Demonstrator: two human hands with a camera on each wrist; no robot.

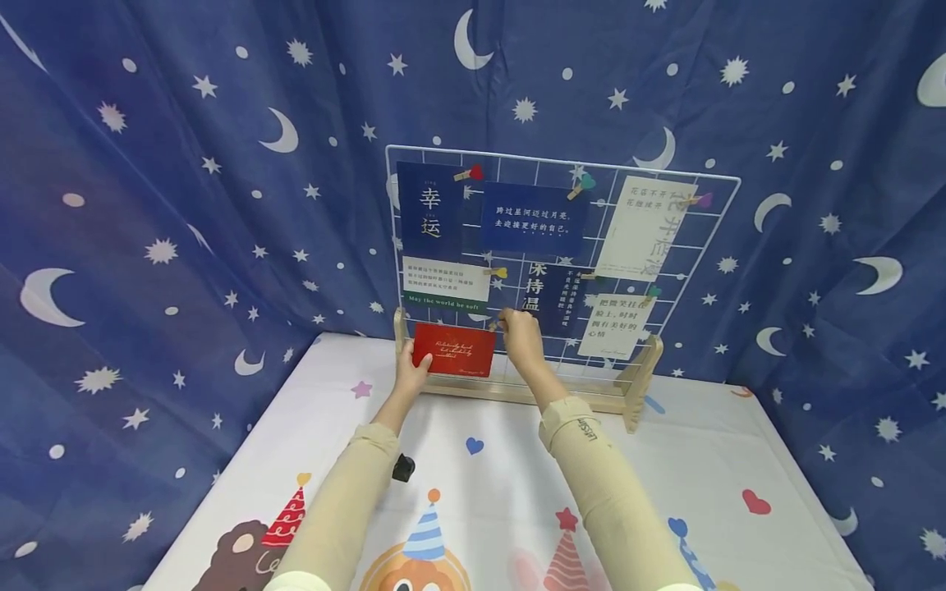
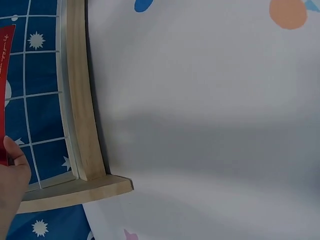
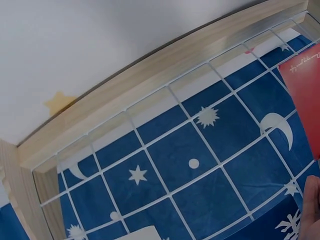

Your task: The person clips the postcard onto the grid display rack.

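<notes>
My left hand (image 1: 410, 371) grips the left edge of a red card (image 1: 454, 361) with pale script, its thumb lying on the front. The card stands against the lower left of a white wire grid (image 1: 562, 158). At the card's upper right corner, my right hand (image 1: 523, 338) pinches a small wooden clothespin (image 1: 493, 326); its jaws are too small to make out. The left wrist view shows my left hand (image 2: 16, 175) at the card's edge (image 2: 5, 75). In the right wrist view, only part of my right hand (image 3: 311, 210) shows, below the red card (image 3: 306, 95).
Several cards hang on the grid from wooden heart clips, among them a blue card (image 1: 431, 238), a white-and-green card (image 1: 446, 279) and a white card (image 1: 628, 230). A wooden base (image 1: 510, 392) carries the grid. A small black object (image 1: 403, 468) lies by my left sleeve.
</notes>
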